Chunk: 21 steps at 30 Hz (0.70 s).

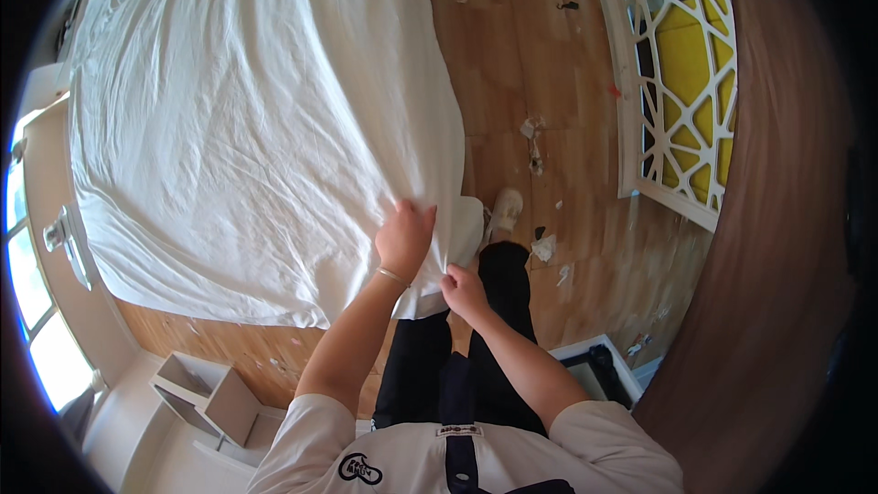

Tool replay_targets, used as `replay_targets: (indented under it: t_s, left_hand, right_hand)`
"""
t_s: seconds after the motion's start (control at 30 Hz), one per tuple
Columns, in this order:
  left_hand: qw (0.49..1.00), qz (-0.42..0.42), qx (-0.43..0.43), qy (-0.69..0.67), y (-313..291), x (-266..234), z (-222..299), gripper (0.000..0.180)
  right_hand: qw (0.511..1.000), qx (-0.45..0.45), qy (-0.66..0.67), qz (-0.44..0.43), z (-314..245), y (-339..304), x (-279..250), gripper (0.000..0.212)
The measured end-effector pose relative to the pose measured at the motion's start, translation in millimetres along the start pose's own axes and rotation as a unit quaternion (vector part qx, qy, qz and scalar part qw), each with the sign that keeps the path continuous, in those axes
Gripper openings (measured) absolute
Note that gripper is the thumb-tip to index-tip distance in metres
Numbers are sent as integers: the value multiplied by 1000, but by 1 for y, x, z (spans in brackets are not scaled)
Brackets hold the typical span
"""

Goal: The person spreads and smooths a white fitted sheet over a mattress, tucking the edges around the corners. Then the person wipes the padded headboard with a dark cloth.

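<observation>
A wrinkled white sheet (229, 119) covers the bed and hangs over its edges. At the sheet's near right corner, my left hand (405, 238) is closed on the cloth, with folds running out from under the fingers. My right hand (464, 291) pinches the sheet's hanging edge, a little nearer to me and further right. Between the two hands the fabric is drawn up in creases. Whatever lies under the sheet is hidden.
Scraps of crumpled paper (543, 247) litter the wooden floor (585, 165). To the right stands a white lattice panel (677, 101) with yellow behind it, beside a brown surface (777, 174). A small box-shaped shelf (206, 398) and a bright window (46, 329) are at the left.
</observation>
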<state>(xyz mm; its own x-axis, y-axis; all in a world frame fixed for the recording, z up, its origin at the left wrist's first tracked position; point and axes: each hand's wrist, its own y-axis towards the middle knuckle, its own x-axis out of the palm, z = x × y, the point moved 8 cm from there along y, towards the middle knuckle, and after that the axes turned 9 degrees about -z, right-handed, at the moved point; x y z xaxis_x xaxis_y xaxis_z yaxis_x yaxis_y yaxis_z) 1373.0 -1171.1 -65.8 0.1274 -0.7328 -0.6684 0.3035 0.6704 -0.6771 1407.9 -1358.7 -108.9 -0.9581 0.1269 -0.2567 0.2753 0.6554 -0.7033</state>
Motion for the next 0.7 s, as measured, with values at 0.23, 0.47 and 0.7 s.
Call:
replay_targets:
  t_s: [0.23,0.47,0.7]
  left_hand:
    - [997,53,-62,-11,51,-6,-3,31]
    - [982,121,-124,74,91,-44,12,25]
    - [973,83,-80,202,87,-51,46,10]
  right_hand:
    - [984,-77,-89,-137,-39,65,-39,16]
    - [979,-131,-113,-110,-122,138,-138,15]
    - [968,-160,-105,-163,-181,189,-152,18]
